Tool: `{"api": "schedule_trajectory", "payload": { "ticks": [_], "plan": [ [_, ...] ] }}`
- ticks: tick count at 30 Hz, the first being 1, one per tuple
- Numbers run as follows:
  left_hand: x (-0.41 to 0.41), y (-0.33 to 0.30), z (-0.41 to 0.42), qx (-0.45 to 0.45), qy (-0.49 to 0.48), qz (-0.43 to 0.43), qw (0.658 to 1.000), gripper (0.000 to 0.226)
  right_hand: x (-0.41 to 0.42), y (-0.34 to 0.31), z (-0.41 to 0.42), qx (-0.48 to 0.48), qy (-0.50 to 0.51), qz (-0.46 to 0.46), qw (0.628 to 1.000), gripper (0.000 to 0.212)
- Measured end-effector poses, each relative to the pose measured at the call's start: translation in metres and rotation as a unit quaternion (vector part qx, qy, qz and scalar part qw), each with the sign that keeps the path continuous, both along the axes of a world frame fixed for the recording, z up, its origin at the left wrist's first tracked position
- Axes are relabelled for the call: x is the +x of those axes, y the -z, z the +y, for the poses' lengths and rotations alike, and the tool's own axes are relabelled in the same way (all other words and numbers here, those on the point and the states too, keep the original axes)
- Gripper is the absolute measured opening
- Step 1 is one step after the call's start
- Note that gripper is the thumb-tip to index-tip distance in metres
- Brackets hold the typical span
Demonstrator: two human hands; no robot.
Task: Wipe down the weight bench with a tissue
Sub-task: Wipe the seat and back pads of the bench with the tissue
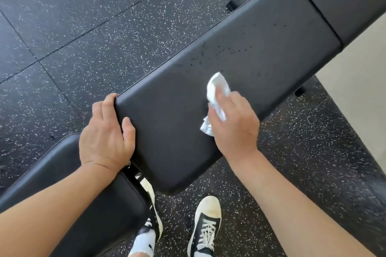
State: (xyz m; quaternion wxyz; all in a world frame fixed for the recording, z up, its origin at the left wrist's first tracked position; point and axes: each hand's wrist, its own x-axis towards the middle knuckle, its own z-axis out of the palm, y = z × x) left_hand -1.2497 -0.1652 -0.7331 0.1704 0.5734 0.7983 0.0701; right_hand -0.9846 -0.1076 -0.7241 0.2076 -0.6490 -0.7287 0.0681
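Your left hand (106, 131) and right hand (234, 123) are bare, with no rings, watch or gloves on either, and both forearms run uncovered to the picture's lower corners, no sleeve reaching the wrists. Nails are short and unpainted on the fingers that show. Below and between your hands, you wear black low-top canvas sneakers with white rubber toe caps and white laces: the right shoe (206, 225), nearer your right hand, shows its full lacing; the left shoe (155, 213), below your left hand, is partly hidden. White socks (144, 238) rise above them, carrying small dark marks, possibly a logo, too blurred to read.
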Motion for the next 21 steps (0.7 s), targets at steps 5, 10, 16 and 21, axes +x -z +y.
{"api": "schedule_trajectory", "payload": {
  "ticks": [5,10,16,21],
  "plan": [
    [-0.006,0.001,-0.001,-0.014,0.017,-0.028,0.999,0.064,-0.122,-0.008,-0.053,-0.036,-0.146,0.045,0.988,0.032],
    [-0.006,-0.010,0.000,-0.027,0.018,-0.065,0.997,0.067,-0.099,-0.025,-0.040,-0.057,-0.240,-0.044,0.968,0.030],
    [-0.011,-0.012,-0.001,-0.024,0.012,-0.071,0.997,0.066,-0.016,-0.034,0.044,-0.035,-0.112,-0.147,0.982,0.041],
    [-0.012,-0.009,-0.002,-0.007,-0.006,-0.098,0.995,0.061,-0.081,-0.025,0.052,-0.074,-0.029,-0.055,0.995,0.029]
  ]
}}
